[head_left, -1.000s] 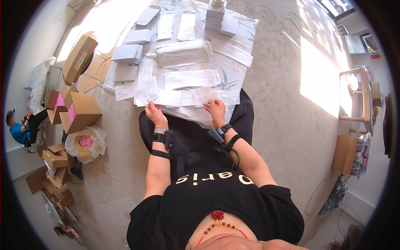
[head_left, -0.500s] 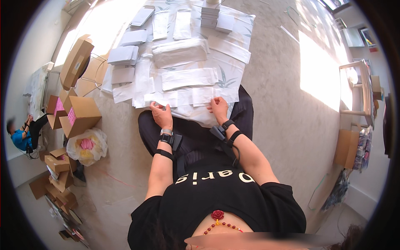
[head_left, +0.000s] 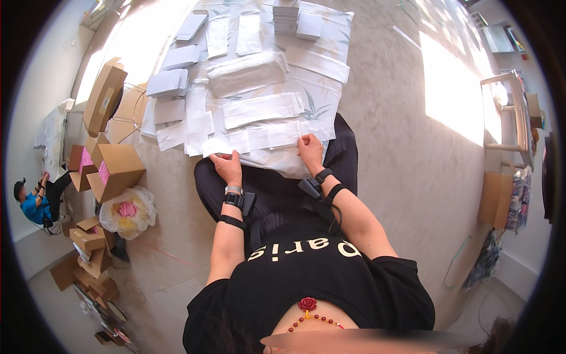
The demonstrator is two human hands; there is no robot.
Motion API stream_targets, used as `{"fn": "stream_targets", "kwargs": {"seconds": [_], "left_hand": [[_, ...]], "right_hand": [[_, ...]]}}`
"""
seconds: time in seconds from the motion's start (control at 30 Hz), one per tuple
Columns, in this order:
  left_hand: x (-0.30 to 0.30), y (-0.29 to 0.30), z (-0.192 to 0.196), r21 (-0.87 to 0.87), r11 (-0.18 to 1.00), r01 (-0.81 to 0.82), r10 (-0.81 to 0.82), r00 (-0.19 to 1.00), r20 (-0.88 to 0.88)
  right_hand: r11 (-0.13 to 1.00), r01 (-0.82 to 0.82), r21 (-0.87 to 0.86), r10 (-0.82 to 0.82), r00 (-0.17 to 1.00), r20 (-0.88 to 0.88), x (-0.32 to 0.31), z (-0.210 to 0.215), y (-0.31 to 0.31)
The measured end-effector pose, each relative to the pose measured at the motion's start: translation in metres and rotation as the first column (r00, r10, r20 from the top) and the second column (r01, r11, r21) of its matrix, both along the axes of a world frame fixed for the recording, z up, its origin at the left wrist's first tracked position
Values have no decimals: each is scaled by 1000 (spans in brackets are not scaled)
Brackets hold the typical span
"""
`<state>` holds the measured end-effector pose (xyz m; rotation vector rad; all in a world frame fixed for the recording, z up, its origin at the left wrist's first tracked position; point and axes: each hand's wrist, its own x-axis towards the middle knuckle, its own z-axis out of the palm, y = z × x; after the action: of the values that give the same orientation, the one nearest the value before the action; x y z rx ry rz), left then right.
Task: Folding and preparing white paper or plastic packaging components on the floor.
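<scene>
The row of flat white strips (head_left: 274,135) lies along the bench (head_left: 337,41)'s near edge, long axis roughly half-past-eight to half-past-two. The left hand (head_left: 226,167), thumb and fingers apart, is nearer its eight-o'clock end; the right hand (head_left: 311,152)'s fingertips bunch at its lower edge, grip unclear.

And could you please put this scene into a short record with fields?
Left hand: fingertips at the left end of a row of flat white pieces
Right hand: fingertips at the same row, farther right
Surface: leaf-patterned cloth
White stacks: cloth's left side and far edge
Left of cloth: open cardboard boxes
Far left: seated person, blue top
</scene>
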<state>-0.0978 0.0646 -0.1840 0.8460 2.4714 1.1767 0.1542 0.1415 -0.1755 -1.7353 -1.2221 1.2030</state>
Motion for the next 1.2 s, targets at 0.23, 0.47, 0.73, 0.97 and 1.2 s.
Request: {"fn": "stream_targets", "kwargs": {"seconds": [0.23, 0.47, 0.73, 0.97, 1.2], "left_hand": [[-3, -4, -13, 20, 1000, -8, 11, 991, -136], [-3, -5, -15, 41, 999, -16, 18, 999, -47], [5, -1, -2, -84, 996, 10, -23, 988, -150], [-1, -2, -9, -80, 997, 16, -27, 989, -144], [0, 1, -6, -108, 994, 24, -43, 984, -173]], "right_hand": [[1000, 12, 24, -12, 1000, 3, 3, -4, -3], [999, 13, 30, -15, 999, 42, 5, -10, -4], [998, 13, 61, -19, 995, 96, 10, -18, -3], [1000, 8, 24, -9, 998, 55, 7, -9, -5], [999, 6, 33, -8, 998, 60, 6, -7, -5]]}}
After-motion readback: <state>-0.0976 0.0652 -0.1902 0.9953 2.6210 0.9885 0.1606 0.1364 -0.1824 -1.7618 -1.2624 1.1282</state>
